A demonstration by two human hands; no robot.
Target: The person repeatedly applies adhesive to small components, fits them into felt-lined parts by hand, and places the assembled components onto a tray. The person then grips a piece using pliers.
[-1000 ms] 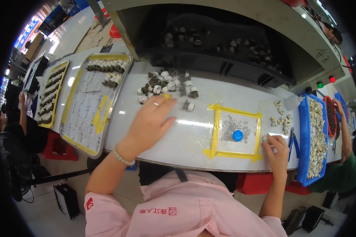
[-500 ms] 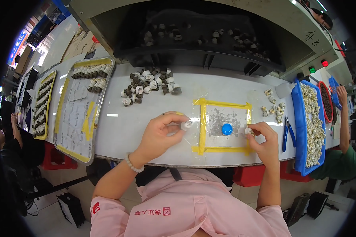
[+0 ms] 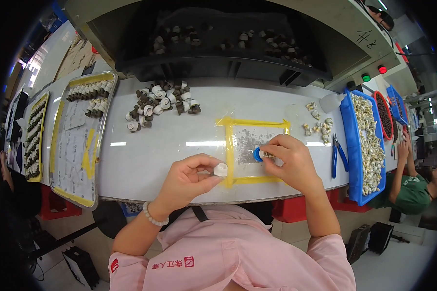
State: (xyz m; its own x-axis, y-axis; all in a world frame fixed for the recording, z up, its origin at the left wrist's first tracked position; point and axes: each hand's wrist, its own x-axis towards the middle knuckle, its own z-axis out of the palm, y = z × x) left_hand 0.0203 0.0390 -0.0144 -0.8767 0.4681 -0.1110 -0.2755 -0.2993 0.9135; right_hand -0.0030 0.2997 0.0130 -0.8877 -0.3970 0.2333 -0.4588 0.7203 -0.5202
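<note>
Between the thumb and fingers of my left hand (image 3: 189, 180) is a white cap-shaped part (image 3: 220, 169), held just left of the yellow-taped square (image 3: 229, 145). My right hand (image 3: 294, 164) is over that square, pinching a small white and gold-coloured piece (image 3: 266, 154). This piece is at the round blue cap (image 3: 257, 155), whose right side the fingers hide. Whether piece and cap touch, I cannot tell. Grey wet-looking spots mark the square around the cap.
White-and-dark parts (image 3: 165, 101) lie heaped at the far left. Beyond them stands a metal tray (image 3: 96, 167) with rows of such parts. On the right are loose pale pieces (image 3: 324, 128), blue pliers (image 3: 339, 157) and a full blue bin (image 3: 357, 160). A machine's black trough (image 3: 204, 68) overhangs the back.
My right hand has moved left from the square's right edge to the blue cap with its small piece. My left hand has come nearer to me, still holding the white part. The view has shifted.
</note>
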